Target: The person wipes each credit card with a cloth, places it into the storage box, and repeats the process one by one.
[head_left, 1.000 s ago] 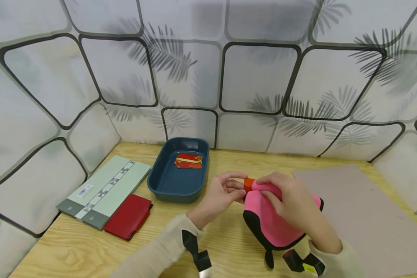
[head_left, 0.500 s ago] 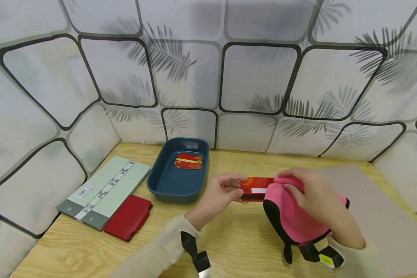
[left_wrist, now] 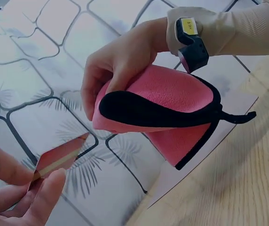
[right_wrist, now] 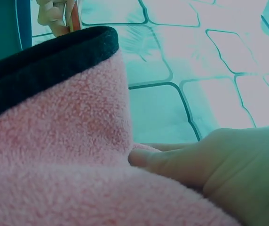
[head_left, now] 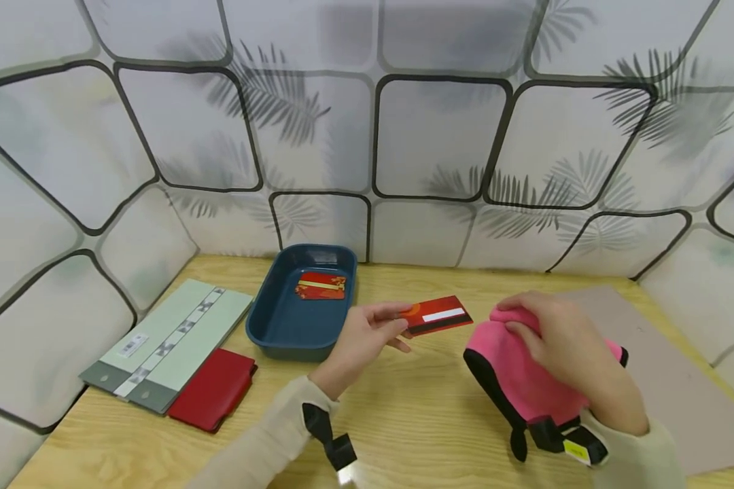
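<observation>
Between thumb and fingers, my left hand point(head_left: 357, 343) pinches a red card point(head_left: 437, 315) with a white strip and a dark stripe. The card is tilted and stands apart from the cloth. My right hand point(head_left: 565, 346) grips a pink fleecy cloth point(head_left: 520, 367) with black edging and a small black hanging loop. In the left wrist view the cloth point(left_wrist: 167, 96) is bunched and folded under the right hand, and the card point(left_wrist: 59, 157) shows at a slant. Seen from the right wrist, the cloth point(right_wrist: 78, 117) fills the near side and the right thumb point(right_wrist: 172, 162) presses into it.
Left of the hands stands a dark blue tray point(head_left: 281, 333) holding a red and gold card point(head_left: 321, 286). Farther left lie a pale green folder point(head_left: 165, 339) and a dark red wallet point(head_left: 214, 388). A flat greyish board point(head_left: 660, 380) lies at the right.
The left hand has drawn the red card out from the cloth and moved it left, tilting it. The right hand has moved right with the cloth. The view has turned slightly right.
</observation>
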Available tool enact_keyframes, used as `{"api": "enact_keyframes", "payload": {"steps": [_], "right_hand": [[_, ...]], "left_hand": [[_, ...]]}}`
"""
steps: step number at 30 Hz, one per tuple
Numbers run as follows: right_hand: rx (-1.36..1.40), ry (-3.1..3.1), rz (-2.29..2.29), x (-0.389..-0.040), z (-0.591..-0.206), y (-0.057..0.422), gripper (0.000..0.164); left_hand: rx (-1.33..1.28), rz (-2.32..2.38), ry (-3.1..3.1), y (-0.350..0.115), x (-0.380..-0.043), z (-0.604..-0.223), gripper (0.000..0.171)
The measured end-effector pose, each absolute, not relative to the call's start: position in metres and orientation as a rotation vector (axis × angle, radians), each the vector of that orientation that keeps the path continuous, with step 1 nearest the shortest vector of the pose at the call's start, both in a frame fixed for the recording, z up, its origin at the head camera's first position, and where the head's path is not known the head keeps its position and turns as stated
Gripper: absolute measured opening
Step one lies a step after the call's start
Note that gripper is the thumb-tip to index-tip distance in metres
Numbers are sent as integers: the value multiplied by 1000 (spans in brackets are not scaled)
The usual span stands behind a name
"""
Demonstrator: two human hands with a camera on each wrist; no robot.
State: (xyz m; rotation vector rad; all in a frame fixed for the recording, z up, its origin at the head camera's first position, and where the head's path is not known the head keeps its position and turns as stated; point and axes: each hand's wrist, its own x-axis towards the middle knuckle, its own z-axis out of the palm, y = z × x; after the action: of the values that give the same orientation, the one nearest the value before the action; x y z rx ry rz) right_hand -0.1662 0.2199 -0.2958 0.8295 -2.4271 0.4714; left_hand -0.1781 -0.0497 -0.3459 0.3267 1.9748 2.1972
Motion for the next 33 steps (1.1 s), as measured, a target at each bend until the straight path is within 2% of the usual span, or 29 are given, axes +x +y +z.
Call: {"api": "enact_keyframes", "payload": {"steps": [6, 11, 19, 25, 33], "right_hand": [[857, -2444, 466, -166, -294, 218, 27], [901, -2446, 493, -165, -293, 213, 28], [930, -2429, 484, -162, -291, 212, 28], [919, -2399, 466, -158, -289, 213, 28], [932, -2384, 533, -154, -283, 209, 31]], "left_hand": [[319, 2218, 2008, -49, -177, -345, 37], [237, 2284, 2064, -48, -177, -344, 25], [313, 2294, 2047, -46, -176, -346, 11], [286, 2263, 2002, -46, -173, -348, 16], [274, 2068, 2274, -44, -175, -349, 20]]}}
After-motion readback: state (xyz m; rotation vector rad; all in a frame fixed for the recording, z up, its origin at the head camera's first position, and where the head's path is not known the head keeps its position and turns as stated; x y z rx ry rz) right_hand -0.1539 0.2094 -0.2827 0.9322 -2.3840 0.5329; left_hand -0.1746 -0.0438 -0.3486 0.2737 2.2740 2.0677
